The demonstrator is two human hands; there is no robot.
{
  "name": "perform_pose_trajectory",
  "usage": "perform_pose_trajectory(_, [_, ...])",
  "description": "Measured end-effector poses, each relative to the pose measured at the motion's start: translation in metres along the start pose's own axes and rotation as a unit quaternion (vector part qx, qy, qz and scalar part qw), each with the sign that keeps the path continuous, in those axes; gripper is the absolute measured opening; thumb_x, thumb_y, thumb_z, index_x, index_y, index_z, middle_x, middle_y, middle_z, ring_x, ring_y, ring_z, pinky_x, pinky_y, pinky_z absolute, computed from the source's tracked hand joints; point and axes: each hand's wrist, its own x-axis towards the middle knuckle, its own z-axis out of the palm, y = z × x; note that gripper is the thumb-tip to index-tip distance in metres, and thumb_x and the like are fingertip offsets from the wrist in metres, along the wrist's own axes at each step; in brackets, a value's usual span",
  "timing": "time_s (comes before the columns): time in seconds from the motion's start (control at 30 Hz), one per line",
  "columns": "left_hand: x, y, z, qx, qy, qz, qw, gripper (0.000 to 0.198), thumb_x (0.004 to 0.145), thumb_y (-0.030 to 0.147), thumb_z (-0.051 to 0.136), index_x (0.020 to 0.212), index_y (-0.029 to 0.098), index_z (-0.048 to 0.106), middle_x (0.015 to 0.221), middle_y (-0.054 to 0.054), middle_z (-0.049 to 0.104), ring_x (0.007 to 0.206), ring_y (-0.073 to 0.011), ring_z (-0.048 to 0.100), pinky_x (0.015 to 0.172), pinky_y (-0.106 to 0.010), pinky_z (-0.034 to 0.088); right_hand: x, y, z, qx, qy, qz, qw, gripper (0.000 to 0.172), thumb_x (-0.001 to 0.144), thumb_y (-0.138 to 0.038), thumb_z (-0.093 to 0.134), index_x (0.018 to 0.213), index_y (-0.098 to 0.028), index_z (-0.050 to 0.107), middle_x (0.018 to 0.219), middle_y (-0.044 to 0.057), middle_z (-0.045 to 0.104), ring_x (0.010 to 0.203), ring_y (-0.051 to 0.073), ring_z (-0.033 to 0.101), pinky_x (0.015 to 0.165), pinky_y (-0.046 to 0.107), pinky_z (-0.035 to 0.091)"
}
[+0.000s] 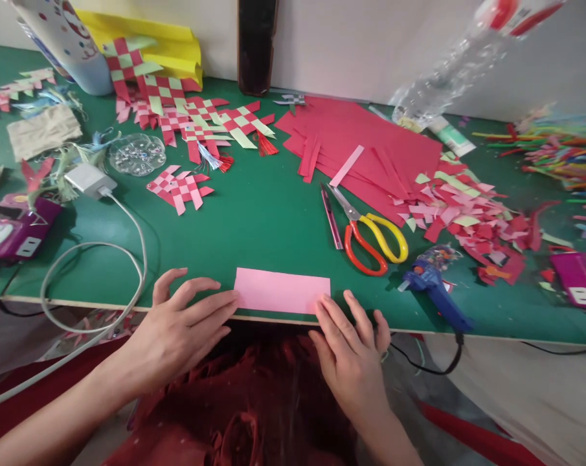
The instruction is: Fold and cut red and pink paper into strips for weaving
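A pink paper rectangle (283, 291) lies flat at the front edge of the green table (254, 220). At its left end rest the fingertips of my left hand (183, 323), with the fingers apart. My right hand (353, 343) touches the lower right corner with its fingertips, fingers spread. Beyond the paper to the right are scissors (370, 236) with one red and one yellow handle, beside a slim pink cutter (331, 217). Farther back, a light pink strip (347, 166) lies on red paper sheets (370, 133).
Woven paper fish (180, 188) lie at the back left, near a bead dish (137, 155) and a white charger (89, 180) with its cable. Paper scraps (467, 210), a blue glue gun (436, 291) and a tilted plastic bottle (448, 71) stand or lie to the right.
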Motion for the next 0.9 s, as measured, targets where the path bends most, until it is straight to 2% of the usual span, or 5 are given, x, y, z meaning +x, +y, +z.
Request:
perform_pose_trajectory(0.13, [0.01,0.004,0.007,-0.016,0.029,0.007,0.999,0.012,0.092,0.021,0.059,0.101,0.024,0.067,0.1,0.0,0.074,0.099,-0.0212,0.059,0.107,-0.05,0.026,0.006,0.003,0.001,0.011,0.038,-0.019,0.999,0.025,0.091,-0.027,0.062,0.115,-0.026,0.066,0.114,0.005,0.071,0.118,0.026,0.053,0.108,0.051,0.028])
perform_pose_trajectory(0.33, [0.011,0.006,0.011,-0.046,0.011,0.007,0.999,0.013,0.092,0.018,0.057,0.097,0.024,0.067,0.09,0.0,0.071,0.096,-0.0196,0.059,0.108,-0.049,0.027,0.012,0.009,-0.005,0.037,0.053,-0.024,0.998,0.017,0.087,-0.026,0.067,0.104,-0.025,0.069,0.097,0.004,0.066,0.099,0.021,0.055,0.103,0.047,0.035])
perform_pose_trajectory(0.5, [0.016,0.005,0.009,-0.04,-0.014,0.037,0.998,0.014,0.092,0.017,0.057,0.101,0.022,0.066,0.11,-0.003,0.071,0.11,-0.0217,0.057,0.109,-0.049,0.029,0.013,0.018,-0.011,0.049,0.024,-0.029,0.998,0.029,0.091,-0.019,0.059,0.12,-0.022,0.063,0.102,0.007,0.063,0.099,0.022,0.054,0.092,0.041,0.042])
perform_pose_trajectory(0.67, [0.019,0.002,0.009,-0.039,-0.014,0.052,0.998,0.016,0.093,0.018,0.057,0.107,0.022,0.065,0.111,-0.003,0.072,0.109,-0.0209,0.06,0.109,-0.048,0.03,0.017,0.016,-0.016,0.033,0.009,-0.012,0.999,0.017,0.09,-0.022,0.062,0.106,-0.024,0.069,0.101,0.005,0.066,0.098,0.021,0.055,0.089,0.039,0.041])
perform_pose_trajectory(0.9, [0.014,-0.003,0.015,-0.057,0.005,0.06,0.997,0.018,0.091,0.018,0.062,0.108,0.025,0.064,0.111,0.001,0.073,0.106,-0.0187,0.061,0.11,-0.047,0.028,0.017,0.016,-0.017,0.019,0.004,-0.048,0.999,0.02,0.088,-0.021,0.066,0.107,-0.026,0.07,0.101,0.004,0.068,0.099,0.021,0.052,0.092,0.041,0.04])
